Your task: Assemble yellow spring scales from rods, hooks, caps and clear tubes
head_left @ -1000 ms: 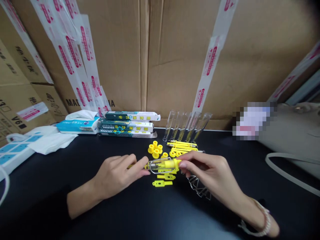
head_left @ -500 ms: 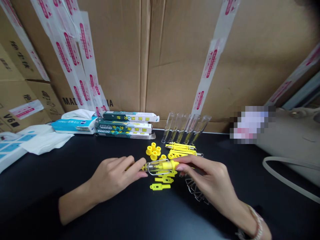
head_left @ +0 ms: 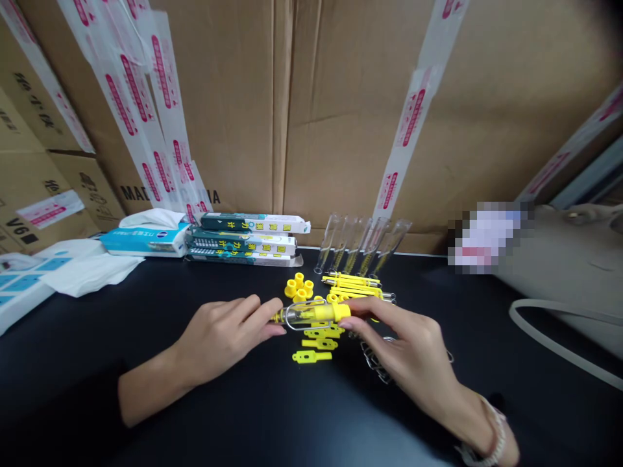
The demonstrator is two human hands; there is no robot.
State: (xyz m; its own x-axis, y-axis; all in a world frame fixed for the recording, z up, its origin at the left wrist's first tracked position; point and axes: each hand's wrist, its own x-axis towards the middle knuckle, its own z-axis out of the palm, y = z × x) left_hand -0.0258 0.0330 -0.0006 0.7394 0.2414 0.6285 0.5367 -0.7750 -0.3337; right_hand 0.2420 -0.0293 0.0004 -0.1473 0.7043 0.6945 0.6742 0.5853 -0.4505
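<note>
One black tabletop (head_left: 292, 415) reaches back to brown cardboard (head_left: 233, 97) crossed by red-and-white tape (head_left: 413, 117). Near that back edge lie stacked narrow boxes (head_left: 243, 243), a blue tissue pack (head_left: 146, 241) and a row of transparent tubes (head_left: 350, 250); a power strip (head_left: 14, 298) bounds the left, a grey bag (head_left: 574, 259) the right. Mid-table, the held tube (head_left: 296, 316) lies crosswise between both hands: the left hand (head_left: 228, 334) is closed round one end, the right hand (head_left: 409, 344) pinches the yellow plug (head_left: 342, 312) at the other. Flat yellow pieces (head_left: 311, 357), yellow caps (head_left: 291, 290) and wire hooks (head_left: 374, 363) crowd close around; the widest room for moving is the near side, where dark surface stretches toward the wearer
</note>
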